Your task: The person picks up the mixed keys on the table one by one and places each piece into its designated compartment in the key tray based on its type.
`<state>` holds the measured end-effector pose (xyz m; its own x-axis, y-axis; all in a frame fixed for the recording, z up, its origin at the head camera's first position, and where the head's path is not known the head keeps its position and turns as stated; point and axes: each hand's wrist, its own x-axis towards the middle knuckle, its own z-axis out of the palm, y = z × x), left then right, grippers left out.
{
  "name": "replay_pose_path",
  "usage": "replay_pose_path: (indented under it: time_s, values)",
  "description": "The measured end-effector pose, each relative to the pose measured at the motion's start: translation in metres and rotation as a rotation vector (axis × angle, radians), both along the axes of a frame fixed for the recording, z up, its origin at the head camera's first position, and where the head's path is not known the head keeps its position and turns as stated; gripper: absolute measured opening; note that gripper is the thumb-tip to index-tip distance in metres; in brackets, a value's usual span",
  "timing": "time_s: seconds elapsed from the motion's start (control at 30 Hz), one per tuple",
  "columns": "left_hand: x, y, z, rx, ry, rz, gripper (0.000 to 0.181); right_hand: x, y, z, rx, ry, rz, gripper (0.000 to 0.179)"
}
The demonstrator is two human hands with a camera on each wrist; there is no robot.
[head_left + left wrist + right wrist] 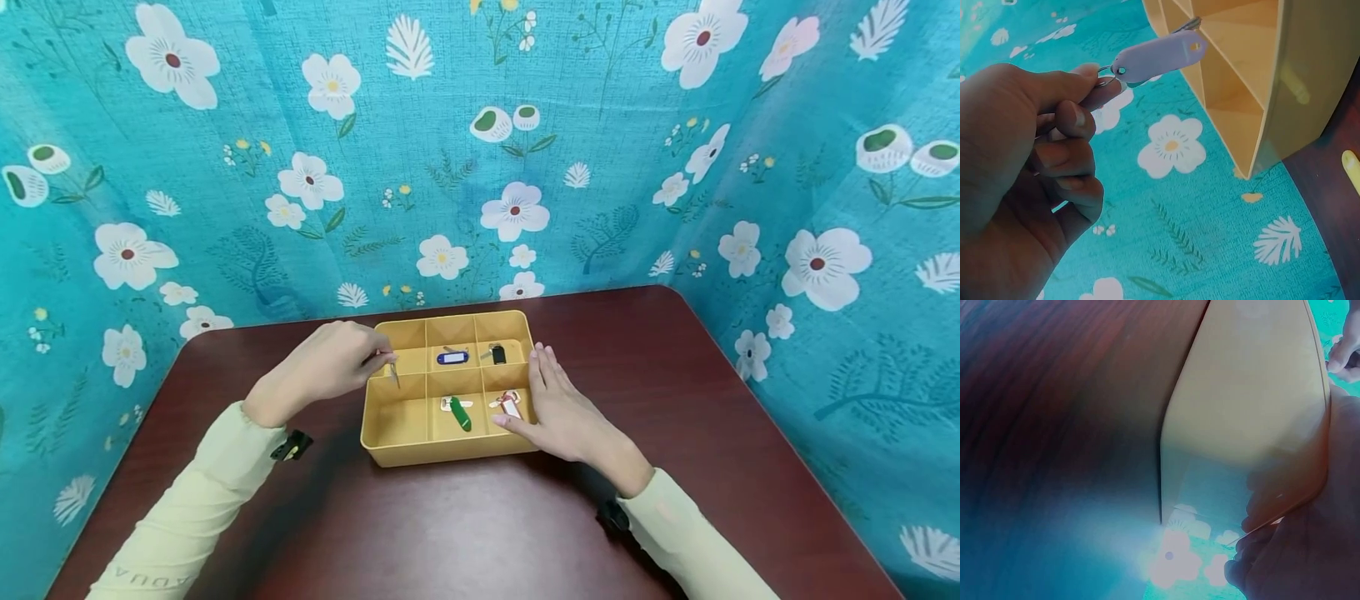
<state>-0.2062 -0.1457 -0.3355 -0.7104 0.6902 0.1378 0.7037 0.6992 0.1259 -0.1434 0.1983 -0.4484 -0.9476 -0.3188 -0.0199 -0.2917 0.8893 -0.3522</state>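
Observation:
My left hand [333, 358] pinches a metal ring between thumb and forefinger; from it hangs a pale lavender key tag [1160, 57] with a key [1191, 25] partly hidden behind. It is over the left side of a tan divided box [457, 455], above the left compartments. Straight fingers of my right hand [566, 417] rest along the box's right wall, the thumb reaching over the front right compartment. Inside the box lie a blue key tag [452, 358] back middle, a black one [498, 355] back right, a green one [461, 414] front middle and a red-edged one [511, 407] front right.
The box stands on a dark reddish-brown table [465, 525] near its back edge. A teal flowered cloth [450, 167] hangs behind the table and along its sides. Dark straps with small devices [292, 446] sit on both wrists.

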Motion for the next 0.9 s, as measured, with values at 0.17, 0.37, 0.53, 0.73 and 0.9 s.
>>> replay_pose_path:
  time_s: [0.17, 0.37, 0.53, 0.73, 0.9]
  values:
    - [-0.002, 0.007, 0.000, -0.046, 0.000, -0.034, 0.024, -0.001, -0.001, -0.001, 0.017, 0.003, -0.002, 0.128]
    - [-0.004, 0.014, 0.003, -0.081, -0.014, -0.033, 0.027, -0.001, -0.001, 0.000, -0.002, -0.001, -0.001, 0.126]
    - [-0.005, 0.017, 0.006, -0.110, -0.047, -0.022, 0.022, -0.001, 0.000, 0.001, 0.006, -0.007, -0.003, 0.125]
    - [-0.007, 0.022, 0.005, -0.131, -0.066, -0.041, 0.016, -0.001, 0.000, 0.001, 0.005, -0.010, -0.001, 0.125]
    - [-0.008, 0.026, 0.005, -0.151, -0.083, -0.050, 0.015, -0.001, 0.000, -0.001, -0.005, -0.003, -0.001, 0.126]
